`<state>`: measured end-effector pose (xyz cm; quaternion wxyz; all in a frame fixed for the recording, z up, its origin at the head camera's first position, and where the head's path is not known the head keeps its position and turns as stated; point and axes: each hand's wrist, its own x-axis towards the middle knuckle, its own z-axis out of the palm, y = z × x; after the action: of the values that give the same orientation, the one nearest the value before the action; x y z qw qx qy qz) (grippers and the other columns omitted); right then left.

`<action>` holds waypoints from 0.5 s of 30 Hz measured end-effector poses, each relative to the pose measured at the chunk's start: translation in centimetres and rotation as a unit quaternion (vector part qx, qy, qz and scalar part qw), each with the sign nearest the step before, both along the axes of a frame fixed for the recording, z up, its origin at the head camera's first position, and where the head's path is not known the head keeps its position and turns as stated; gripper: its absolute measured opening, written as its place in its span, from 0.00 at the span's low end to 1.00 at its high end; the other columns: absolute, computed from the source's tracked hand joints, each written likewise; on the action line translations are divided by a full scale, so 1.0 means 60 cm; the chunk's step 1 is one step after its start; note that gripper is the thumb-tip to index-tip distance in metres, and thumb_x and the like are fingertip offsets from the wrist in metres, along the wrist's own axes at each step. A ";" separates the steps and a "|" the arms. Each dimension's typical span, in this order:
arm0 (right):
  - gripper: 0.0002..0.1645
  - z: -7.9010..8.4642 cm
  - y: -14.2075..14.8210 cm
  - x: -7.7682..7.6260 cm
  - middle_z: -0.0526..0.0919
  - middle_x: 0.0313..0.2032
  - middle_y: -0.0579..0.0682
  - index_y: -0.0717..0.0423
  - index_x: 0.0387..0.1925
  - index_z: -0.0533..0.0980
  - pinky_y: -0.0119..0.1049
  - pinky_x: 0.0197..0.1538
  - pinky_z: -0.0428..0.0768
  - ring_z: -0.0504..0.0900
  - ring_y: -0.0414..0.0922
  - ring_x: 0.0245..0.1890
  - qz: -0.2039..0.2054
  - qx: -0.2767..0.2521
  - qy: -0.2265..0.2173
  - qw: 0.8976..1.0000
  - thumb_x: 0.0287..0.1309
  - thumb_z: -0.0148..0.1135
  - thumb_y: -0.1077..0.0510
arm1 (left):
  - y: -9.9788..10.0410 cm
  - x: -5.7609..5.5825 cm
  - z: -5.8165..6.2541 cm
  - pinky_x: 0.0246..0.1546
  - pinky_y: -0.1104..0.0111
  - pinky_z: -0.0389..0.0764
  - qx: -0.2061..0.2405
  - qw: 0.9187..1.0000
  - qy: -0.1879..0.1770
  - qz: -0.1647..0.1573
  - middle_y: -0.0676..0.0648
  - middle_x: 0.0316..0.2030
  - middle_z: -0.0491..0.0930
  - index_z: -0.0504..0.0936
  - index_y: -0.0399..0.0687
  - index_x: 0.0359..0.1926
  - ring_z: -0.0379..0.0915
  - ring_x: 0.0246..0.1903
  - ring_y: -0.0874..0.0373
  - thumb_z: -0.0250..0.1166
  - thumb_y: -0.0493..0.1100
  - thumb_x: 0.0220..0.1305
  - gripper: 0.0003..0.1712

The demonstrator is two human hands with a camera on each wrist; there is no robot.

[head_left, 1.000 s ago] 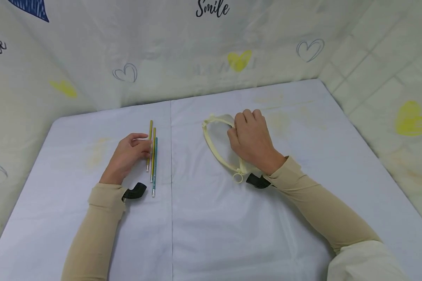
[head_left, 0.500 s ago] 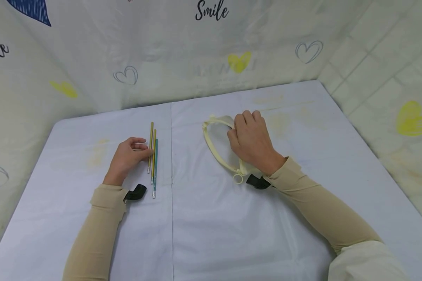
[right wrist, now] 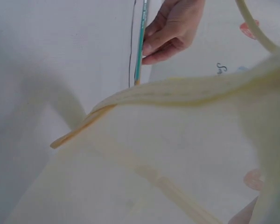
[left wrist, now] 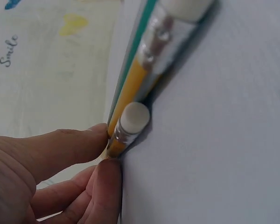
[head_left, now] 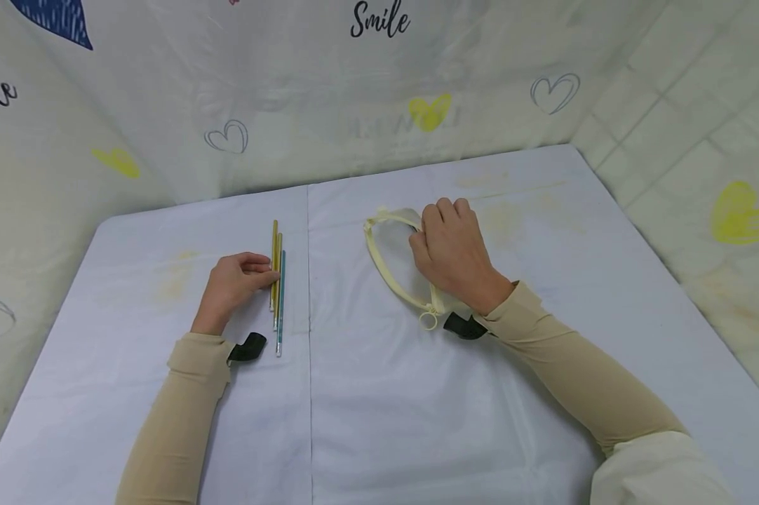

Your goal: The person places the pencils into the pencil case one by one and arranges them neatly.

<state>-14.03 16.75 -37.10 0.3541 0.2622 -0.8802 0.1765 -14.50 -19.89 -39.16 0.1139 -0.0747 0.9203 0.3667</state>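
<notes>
My left hand (head_left: 231,286) pinches at the yellow pencils, thumb on one side and fingers on the other. One yellow pencil (head_left: 275,238), a second yellow pencil (head_left: 280,247) and a teal pencil (head_left: 282,298) lie side by side on the table. In the left wrist view, a white eraser end (left wrist: 135,117) sits close to my thumb and fingertips. My right hand (head_left: 452,245) grips the rim of a translucent pouch with a cream zipper (head_left: 384,268), its mouth spread apart. A ring pull (head_left: 427,320) hangs at the zipper's near end. My right fingertips are hidden.
A white cloth covers the table (head_left: 379,421), with a seam line running just right of the pencils. Behind it hangs a pale printed curtain (head_left: 323,91) with hearts and lettering. A black wrist mount (head_left: 248,347) sits beside the left wrist.
My left hand has shifted slightly right and nearer, its thumb and fingers closing on the yellow pencils. Those pencils have edged right towards the teal one. The right hand and pouch stay put.
</notes>
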 end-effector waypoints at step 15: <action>0.15 0.000 0.004 0.000 0.61 0.19 0.55 0.58 0.17 0.60 0.42 0.33 0.55 0.54 0.50 0.22 -0.005 0.001 -0.005 1.000 0.60 0.37 0.65 | 0.012 0.001 0.001 0.43 0.71 0.78 -0.015 1.000 0.001 0.004 0.38 0.52 0.87 0.82 0.43 0.60 0.85 0.41 0.55 0.69 0.49 0.64 0.26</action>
<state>-14.03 16.96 -37.08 0.3507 0.2570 -0.8833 0.1755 -14.47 -19.14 -39.12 0.1102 -0.0797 0.9256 0.3533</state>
